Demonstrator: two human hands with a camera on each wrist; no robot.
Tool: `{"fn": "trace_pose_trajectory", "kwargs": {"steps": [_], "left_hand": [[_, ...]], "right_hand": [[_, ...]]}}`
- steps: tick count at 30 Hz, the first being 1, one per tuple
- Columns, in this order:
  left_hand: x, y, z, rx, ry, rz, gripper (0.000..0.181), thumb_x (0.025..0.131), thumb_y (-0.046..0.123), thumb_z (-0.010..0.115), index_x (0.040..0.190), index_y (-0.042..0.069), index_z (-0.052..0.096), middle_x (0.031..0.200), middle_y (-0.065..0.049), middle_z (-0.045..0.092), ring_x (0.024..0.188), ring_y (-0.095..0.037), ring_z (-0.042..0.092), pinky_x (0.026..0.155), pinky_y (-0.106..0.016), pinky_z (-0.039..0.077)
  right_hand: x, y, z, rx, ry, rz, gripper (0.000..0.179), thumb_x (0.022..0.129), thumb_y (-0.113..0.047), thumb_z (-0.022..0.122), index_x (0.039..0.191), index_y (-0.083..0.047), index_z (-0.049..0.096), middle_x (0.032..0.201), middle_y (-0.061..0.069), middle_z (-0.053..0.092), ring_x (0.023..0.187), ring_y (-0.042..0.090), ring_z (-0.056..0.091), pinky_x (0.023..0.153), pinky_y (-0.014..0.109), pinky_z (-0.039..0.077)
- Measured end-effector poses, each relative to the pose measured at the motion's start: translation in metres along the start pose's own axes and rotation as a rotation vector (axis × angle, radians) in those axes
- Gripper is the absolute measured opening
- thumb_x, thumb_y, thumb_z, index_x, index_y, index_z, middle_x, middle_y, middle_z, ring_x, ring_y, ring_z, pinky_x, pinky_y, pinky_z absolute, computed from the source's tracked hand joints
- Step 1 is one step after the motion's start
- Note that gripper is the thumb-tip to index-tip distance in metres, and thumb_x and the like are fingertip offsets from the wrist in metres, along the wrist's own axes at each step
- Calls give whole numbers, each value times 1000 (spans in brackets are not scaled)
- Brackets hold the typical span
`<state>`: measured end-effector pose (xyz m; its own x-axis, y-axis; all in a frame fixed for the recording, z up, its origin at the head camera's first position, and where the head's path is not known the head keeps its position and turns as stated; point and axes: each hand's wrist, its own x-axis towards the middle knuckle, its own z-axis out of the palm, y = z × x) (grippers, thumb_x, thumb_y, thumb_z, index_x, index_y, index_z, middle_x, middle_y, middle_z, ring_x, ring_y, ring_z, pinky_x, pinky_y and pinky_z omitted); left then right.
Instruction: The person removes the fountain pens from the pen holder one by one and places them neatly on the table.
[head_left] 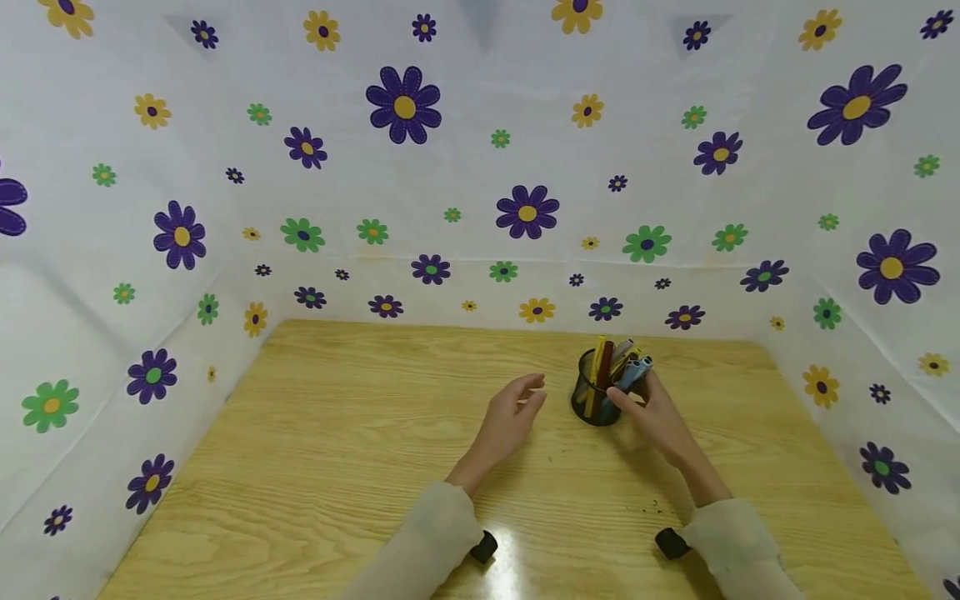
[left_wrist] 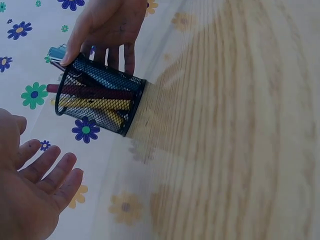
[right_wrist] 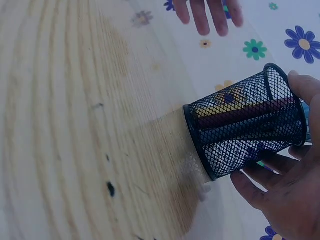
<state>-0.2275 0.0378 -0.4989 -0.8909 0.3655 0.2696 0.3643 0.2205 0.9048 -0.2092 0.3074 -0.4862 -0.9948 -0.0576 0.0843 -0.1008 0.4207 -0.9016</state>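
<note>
White cloth (head_left: 465, 167) printed with purple, yellow and green flowers rises behind the mesh cup (right_wrist: 245, 127) and on both sides of it, around a pale wood-grained worktop (head_left: 337, 425). Upright on that worktop, the black cup holds several pens, among them a yellow pen (head_left: 597, 360), a dark red pen (head_left: 604, 368) and light blue pens (head_left: 634, 372), their ends above its rim. At the cup's right side, the right hand (head_left: 660, 421) grips it, thumb at the rim and fingers curled around the wall. Left of the cup and apart from it, the left hand (head_left: 508, 419) holds nothing, its fingers loosely bent and slightly spread, palm towards the cup. Nearer the person than the cup lie dark specks (head_left: 651, 506), and two pale sleeves (head_left: 431, 533) cover the forearms.
</note>
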Motion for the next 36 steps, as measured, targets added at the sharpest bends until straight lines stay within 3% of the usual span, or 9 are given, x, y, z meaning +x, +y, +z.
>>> {"fn": "trace_pose_trajectory", "kwargs": {"steps": [8, 13, 18, 25, 36], "left_hand": [[2, 2, 19, -33, 18, -27, 46, 111, 25, 51, 149, -2, 51, 144, -20, 57, 124, -28, 61, 100, -41, 53], [5, 5, 27, -56, 34, -74, 49, 111, 28, 51, 152, 2, 47, 149, -14, 54, 132, -27, 57, 102, -40, 52], [7, 9, 32, -68, 39, -81, 48, 111, 34, 49, 152, 8, 48, 145, -11, 57, 132, -26, 57, 102, -40, 53], [6, 10, 30, -61, 24, -91, 49, 111, 31, 49, 154, 8, 46, 144, -11, 58, 132, -26, 57, 105, -41, 51], [3, 10, 18, -81, -64, -152, 57, 111, 34, 49, 161, 11, 36, 150, -15, 54, 135, -29, 55, 108, -45, 48]], "right_hand": [[-7, -5, 13, 12, -26, -18, 78, 105, -29, 63, 162, 0, 19, 158, 32, 34, 147, 48, 32, 115, 65, 31], [-12, -8, 22, 9, -52, -37, 79, 105, -32, 64, 163, -3, 18, 157, 30, 36, 146, 46, 35, 114, 65, 33], [-18, -11, 28, 26, -84, -60, 80, 106, -29, 63, 164, -2, 16, 158, 31, 35, 146, 47, 35, 112, 64, 36], [-21, -13, 32, 30, -91, -57, 80, 106, -29, 63, 165, -6, 15, 159, 30, 34, 146, 46, 34, 111, 65, 37], [-23, -16, 35, 22, -130, -67, 79, 106, -29, 61, 166, -8, 13, 160, 30, 33, 148, 47, 32, 110, 66, 37]]}}
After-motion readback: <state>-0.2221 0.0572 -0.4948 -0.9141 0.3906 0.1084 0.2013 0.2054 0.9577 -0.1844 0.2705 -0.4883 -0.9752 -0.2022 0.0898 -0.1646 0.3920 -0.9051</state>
